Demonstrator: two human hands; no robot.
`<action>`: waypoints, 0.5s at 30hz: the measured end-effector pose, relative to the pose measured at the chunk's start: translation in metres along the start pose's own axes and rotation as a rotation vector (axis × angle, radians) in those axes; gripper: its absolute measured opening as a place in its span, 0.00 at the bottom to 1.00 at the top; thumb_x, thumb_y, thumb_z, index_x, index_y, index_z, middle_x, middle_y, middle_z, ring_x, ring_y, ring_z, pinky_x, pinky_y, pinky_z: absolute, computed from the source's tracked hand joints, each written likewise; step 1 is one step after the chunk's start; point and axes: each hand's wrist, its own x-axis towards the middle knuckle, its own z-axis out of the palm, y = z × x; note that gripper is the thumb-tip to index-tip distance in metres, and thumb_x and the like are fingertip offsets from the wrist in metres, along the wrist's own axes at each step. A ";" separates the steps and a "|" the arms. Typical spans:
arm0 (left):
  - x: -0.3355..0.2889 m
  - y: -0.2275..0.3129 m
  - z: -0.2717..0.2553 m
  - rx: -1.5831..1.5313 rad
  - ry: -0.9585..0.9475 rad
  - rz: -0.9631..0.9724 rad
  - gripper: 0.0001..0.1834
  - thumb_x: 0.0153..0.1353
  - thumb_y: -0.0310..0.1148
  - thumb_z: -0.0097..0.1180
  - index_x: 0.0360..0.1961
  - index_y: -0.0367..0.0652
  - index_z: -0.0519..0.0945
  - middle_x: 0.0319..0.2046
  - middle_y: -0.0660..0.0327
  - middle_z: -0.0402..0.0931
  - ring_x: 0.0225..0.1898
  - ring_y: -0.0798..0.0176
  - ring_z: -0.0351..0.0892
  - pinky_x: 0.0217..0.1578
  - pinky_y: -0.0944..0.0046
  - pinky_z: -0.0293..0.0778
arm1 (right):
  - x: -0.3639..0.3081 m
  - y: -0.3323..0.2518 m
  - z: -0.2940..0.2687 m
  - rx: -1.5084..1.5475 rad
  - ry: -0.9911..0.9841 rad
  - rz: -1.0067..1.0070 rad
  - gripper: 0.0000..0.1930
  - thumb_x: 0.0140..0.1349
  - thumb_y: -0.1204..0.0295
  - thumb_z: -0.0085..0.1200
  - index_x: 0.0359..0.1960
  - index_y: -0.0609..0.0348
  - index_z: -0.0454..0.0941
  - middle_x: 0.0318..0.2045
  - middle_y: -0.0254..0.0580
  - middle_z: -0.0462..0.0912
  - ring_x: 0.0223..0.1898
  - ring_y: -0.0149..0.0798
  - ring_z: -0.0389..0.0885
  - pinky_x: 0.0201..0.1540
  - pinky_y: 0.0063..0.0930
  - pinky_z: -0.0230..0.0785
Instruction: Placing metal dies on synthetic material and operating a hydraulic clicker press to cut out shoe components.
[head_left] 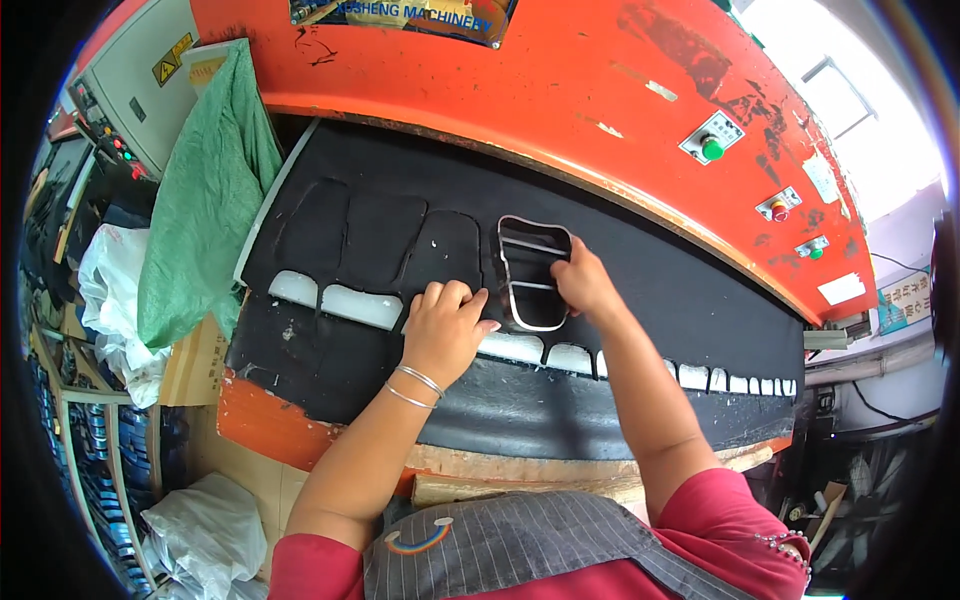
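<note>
A shoe-sole-shaped metal cutting die (pixel 532 287) with two crossbars stands on a black sheet (pixel 640 270). My right hand (pixel 585 278) grips the die's right wall, fingers wrapped over its edge. My left hand (pixel 442 325) lies on the sheet to the left of the die, empty, fingers bent but apart and thumb stretched toward the die. Just beyond the left hand are cut outlines in the sheet, including a sole-shaped black piece (pixel 443 250). Along the sheet's near edge, scalloped gaps show a white surface (pixel 360 307) beneath.
An orange machine beam (pixel 560 90) with green (pixel 711 149) and red (pixel 779 212) buttons spans the far side. On the left are a green cloth (pixel 205 210), a grey control cabinet (pixel 135 85) and a shelf rack (pixel 85 398). A white plastic bag (pixel 208 530) lies at lower left.
</note>
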 end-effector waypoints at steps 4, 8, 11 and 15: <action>0.000 0.005 0.005 0.023 0.006 -0.030 0.27 0.47 0.50 0.66 0.45 0.45 0.84 0.34 0.66 0.69 0.41 0.61 0.66 0.42 0.59 0.65 | 0.001 0.002 0.005 -0.055 0.030 0.039 0.33 0.59 0.72 0.42 0.68 0.67 0.53 0.28 0.56 0.82 0.17 0.43 0.81 0.20 0.33 0.74; 0.003 0.014 0.009 0.049 0.050 -0.072 0.28 0.43 0.52 0.68 0.44 0.47 0.85 0.33 0.67 0.68 0.39 0.61 0.66 0.40 0.59 0.64 | 0.004 0.001 0.003 -0.133 0.041 0.045 0.33 0.59 0.71 0.41 0.67 0.71 0.53 0.28 0.59 0.83 0.19 0.46 0.82 0.30 0.39 0.77; 0.008 0.013 0.008 0.069 0.080 -0.047 0.27 0.43 0.52 0.68 0.42 0.48 0.85 0.31 0.68 0.68 0.38 0.61 0.66 0.39 0.59 0.64 | 0.004 -0.003 0.000 -0.151 0.028 0.062 0.33 0.59 0.69 0.41 0.66 0.71 0.53 0.31 0.61 0.83 0.23 0.50 0.83 0.39 0.44 0.76; 0.014 0.018 0.009 0.093 0.119 -0.014 0.25 0.42 0.51 0.69 0.40 0.49 0.86 0.31 0.68 0.68 0.38 0.61 0.66 0.39 0.59 0.65 | 0.013 0.004 0.002 -0.339 0.145 -0.035 0.33 0.60 0.65 0.44 0.66 0.71 0.55 0.39 0.65 0.82 0.40 0.59 0.83 0.50 0.49 0.72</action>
